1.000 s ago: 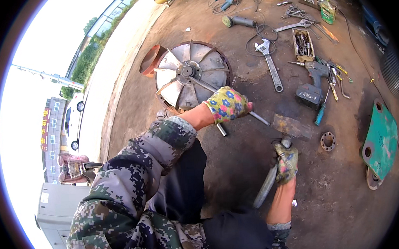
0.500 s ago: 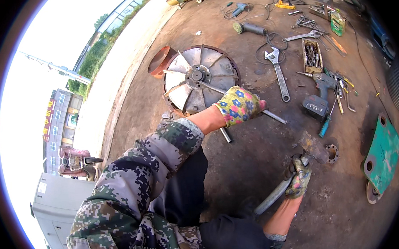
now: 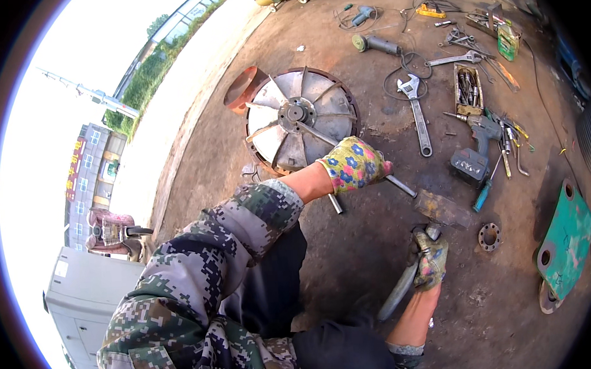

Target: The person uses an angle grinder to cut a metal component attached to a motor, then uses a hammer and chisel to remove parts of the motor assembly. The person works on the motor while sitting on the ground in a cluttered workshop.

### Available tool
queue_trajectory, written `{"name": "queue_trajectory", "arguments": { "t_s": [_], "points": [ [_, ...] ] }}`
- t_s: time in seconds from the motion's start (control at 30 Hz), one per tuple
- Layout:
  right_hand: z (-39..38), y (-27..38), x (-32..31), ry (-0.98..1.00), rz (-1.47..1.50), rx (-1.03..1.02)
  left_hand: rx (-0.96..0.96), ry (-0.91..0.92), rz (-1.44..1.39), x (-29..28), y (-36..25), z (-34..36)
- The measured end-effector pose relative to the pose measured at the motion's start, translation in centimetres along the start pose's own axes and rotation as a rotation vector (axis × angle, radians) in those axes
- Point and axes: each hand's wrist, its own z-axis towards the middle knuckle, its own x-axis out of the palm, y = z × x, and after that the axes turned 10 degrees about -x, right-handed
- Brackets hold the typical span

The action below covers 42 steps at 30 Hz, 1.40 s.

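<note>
A round ribbed metal disc (image 3: 268,143) with a central hub lies on the ground ahead of me. My left hand (image 3: 355,164), in a flowered glove, is closed around a metal rod (image 3: 401,186); its far end meets the disc near the hub. Lower right, my right hand (image 3: 431,261), also gloved, grips a sledgehammer (image 3: 398,291) by the handle, close under the head. The hammer's blocky head (image 3: 443,209) is at the rod's near end; whether they touch, I cannot tell. Another metal bar (image 3: 336,204) sticks out below my left wrist.
On the right lie an adjustable wrench (image 3: 419,118), a cordless impact wrench (image 3: 479,142), a box of sockets (image 3: 468,87), a flange ring (image 3: 489,237) and a green metal plate (image 3: 563,240). An angle grinder (image 3: 376,45) with its cord lies farther off. A rusty ring (image 3: 243,89) leans beside the disc.
The hammer head has swung left and slightly away from me, up to the rod's near end. My right hand moved with it. My left hand keeps its hold on the rod.
</note>
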Motion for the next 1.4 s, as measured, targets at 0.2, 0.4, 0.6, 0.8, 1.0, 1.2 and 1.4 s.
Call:
{"name": "queue_trajectory", "arguments": {
  "t_s": [0.2,0.4,0.6,0.8,1.0,1.2,1.4],
  "points": [
    [1.1,-5.2,-2.5,-0.088,-0.078,0.019,0.085,0.115,-0.071,-0.8,-1.1,-1.2],
    [0.7,-12.7,-13.1,-0.191,-0.925,-0.091,0.331,0.171,-0.201,3.4,-3.4,-6.3],
    [-5.0,-12.2,-8.4,-0.402,-1.438,-0.132,0.415,0.129,-0.414,4.8,-1.3,-11.8],
    [-6.6,-13.7,-9.5,-0.556,-1.615,-0.346,0.136,0.561,-0.779,5.8,-0.8,-14.5],
    [-5.7,-14.6,-10.8,-0.627,-1.772,-0.199,0.180,0.293,-0.716,6.6,0.5,-13.6],
    [-7.0,-6.1,-2.5,-0.034,-1.814,-0.178,0.110,-0.210,-0.899,4.0,0.2,-12.2],
    [-12.0,0.1,5.8,0.166,-1.032,-0.518,0.170,-0.378,-0.990,2.7,-0.2,-11.5]
  ]
}}
